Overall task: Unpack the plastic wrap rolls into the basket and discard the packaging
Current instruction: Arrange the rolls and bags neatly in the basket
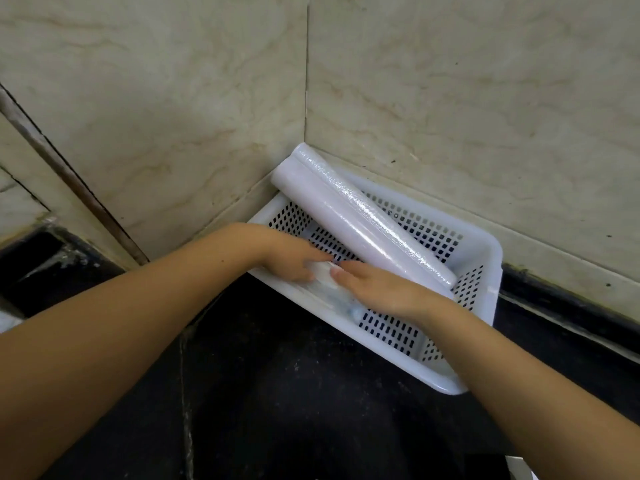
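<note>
A white perforated plastic basket (478, 258) sits on the black counter, pushed into the corner of the tiled walls. Two white plastic wrap rolls (363, 216) lie side by side across it, slanting up with their far ends resting on the basket's back corner. Along the basket's near rim lies another wrapped roll (332, 292), clear film around it. My left hand (294, 261) grips its left end, fingers curled over it. My right hand (377, 289) lies flat on the same roll just to the right, thumb touching the left hand's fingertips.
Beige marble-look wall tiles (173, 116) close off the back and the right. The black counter (277, 393) stretches toward me. A dark recess (41, 268) sits at the left, and a white object's corner (519, 471) shows at the bottom right edge.
</note>
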The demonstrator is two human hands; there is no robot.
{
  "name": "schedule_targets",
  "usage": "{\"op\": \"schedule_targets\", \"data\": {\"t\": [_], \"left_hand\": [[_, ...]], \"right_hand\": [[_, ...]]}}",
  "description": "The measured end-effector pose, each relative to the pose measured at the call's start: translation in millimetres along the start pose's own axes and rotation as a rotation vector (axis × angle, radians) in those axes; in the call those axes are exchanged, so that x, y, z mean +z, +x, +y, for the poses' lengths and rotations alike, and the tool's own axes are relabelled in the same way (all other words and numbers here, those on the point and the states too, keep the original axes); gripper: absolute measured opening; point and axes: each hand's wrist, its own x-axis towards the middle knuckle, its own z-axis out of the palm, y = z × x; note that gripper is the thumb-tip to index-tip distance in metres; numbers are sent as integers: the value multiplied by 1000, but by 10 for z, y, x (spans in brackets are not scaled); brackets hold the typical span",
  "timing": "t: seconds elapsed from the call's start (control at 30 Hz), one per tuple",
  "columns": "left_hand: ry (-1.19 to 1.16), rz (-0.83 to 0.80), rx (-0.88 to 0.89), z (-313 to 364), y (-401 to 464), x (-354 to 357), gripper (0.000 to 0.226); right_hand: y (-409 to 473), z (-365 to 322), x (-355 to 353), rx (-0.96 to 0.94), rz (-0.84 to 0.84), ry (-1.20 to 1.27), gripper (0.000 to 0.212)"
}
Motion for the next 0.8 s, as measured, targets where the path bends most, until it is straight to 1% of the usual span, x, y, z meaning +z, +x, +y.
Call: {"op": "schedule_targets", "data": {"t": [0.07,0.1,0.17,0.23,0.33,0.43,0.5,0.57,0.63,0.67,0.7,0.73,0.8], "left_hand": [[17,21,-18,9,34,0,57],[18,33,-23,-1,27,3,56],[-4,47,-6,-32,-61,15,54],[-50,57,21,-85,-207,-1,49],[-103,104,36,-123,-317,-40,41],[-69,91,24,-32,-203,-40,33],[-54,92,25,14,-125,-36,31],[-120,120,53,-23,-141,-77,31],[-238,214,105,-90,-234,-155,19],[-300,299,123,-117,-286,-201,11],[-354,406,120,-133,-316,-239,6],[-391,526,89,-133,-314,-262,8],[-434,739,-8,-61,-249,-264,13]], "right_hand": [[10,0,84,-33,66,-276,55],[22,2,119,-46,105,-367,55],[-6,8,149,-56,126,-445,59],[-66,25,129,-84,114,-446,61],[-173,-8,115,-155,99,-427,57],[-233,-102,98,-165,54,-427,49],[-292,-132,35,-212,100,-395,43],[-360,-104,-123,-238,248,-234,34],[-406,-31,-333,-248,498,-110,26],[-401,24,-415,-243,619,-105,24],[-379,61,-460,-231,695,-134,25],[-350,76,-454,-203,710,-189,33],[-241,100,-310,-110,626,-393,53]]}}
